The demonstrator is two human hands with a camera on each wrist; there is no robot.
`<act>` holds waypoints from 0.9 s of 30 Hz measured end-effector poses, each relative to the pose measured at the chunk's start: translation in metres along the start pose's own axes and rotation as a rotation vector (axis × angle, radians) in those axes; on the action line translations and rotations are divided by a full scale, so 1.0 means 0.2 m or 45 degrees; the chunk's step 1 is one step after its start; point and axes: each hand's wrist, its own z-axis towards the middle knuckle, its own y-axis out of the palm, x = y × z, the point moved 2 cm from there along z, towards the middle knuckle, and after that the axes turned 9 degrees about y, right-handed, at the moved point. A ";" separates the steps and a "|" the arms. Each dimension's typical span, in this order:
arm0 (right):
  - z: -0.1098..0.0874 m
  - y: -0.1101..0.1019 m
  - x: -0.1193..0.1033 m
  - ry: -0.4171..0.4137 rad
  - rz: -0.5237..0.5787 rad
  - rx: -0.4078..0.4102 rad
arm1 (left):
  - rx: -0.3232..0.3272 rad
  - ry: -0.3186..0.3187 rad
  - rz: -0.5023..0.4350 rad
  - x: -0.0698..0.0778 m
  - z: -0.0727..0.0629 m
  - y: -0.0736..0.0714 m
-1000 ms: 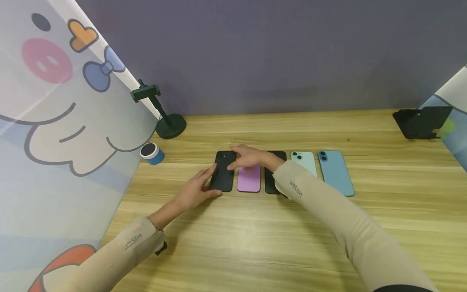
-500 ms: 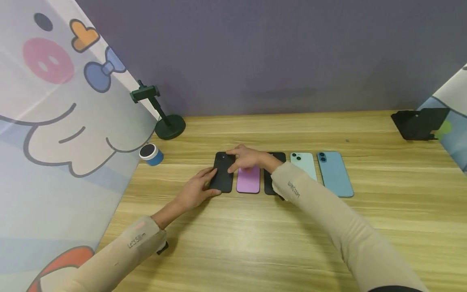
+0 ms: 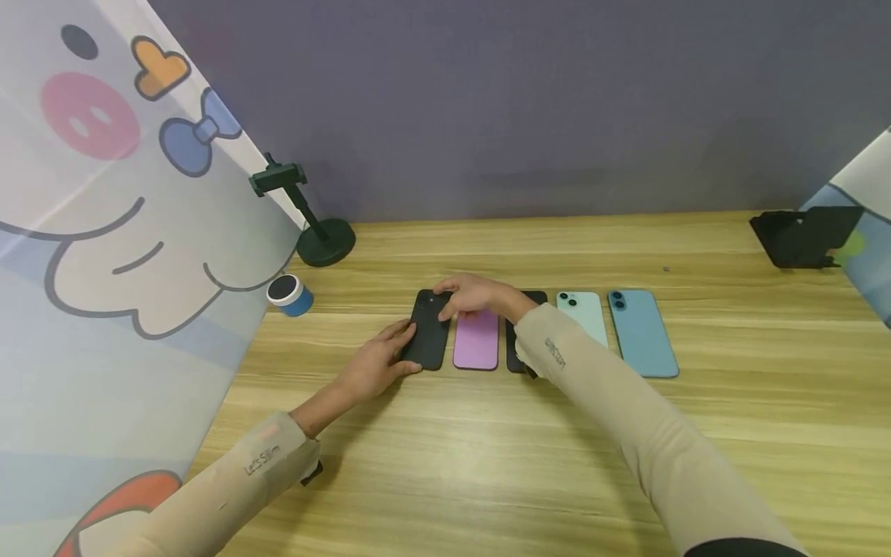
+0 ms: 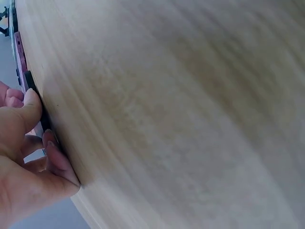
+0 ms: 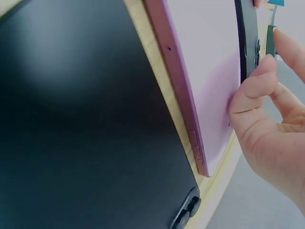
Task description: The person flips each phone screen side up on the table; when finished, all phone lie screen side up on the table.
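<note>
A black phone (image 3: 428, 333) lies back up at the left end of a row of phones, slightly turned. My left hand (image 3: 376, 362) holds it at its left side, fingers along the edge and thumb near the lower corner. In the left wrist view, that hand (image 4: 24, 152) grips the phone's dark edge (image 4: 44, 114). My right hand (image 3: 476, 295) reaches over the pink phone (image 3: 476, 348) and holds the black phone's upper right corner between thumb and index finger. The right wrist view has the right thumb (image 5: 252, 90) against this phone's side, close above the pink phone.
Right of the pink phone lie another black phone (image 3: 513, 352), partly under my right forearm, a pale mint phone (image 3: 581, 313) and a blue phone (image 3: 643, 333). A dark green stand (image 3: 326, 241), a blue jar (image 3: 295, 298) and a black stand (image 3: 807, 236) stand farther out.
The leftmost black phone has shifted slightly right and turned, its top leaning right toward the pink phone. My right fingers follow its corner; my left hand stays at its left edge.
</note>
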 end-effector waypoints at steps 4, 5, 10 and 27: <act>0.01 -0.01 0.00 0.000 0.000 0.009 | -0.002 -0.001 -0.017 0.00 0.00 -0.01; 0.01 -0.02 0.00 0.001 0.004 0.008 | -0.002 0.000 -0.023 0.00 0.00 -0.01; 0.03 -0.02 0.01 0.003 0.021 0.010 | -0.005 0.007 -0.023 -0.01 -0.01 -0.01; 0.04 -0.02 0.05 -0.048 0.098 0.059 | 0.006 0.031 -0.040 -0.01 -0.03 -0.01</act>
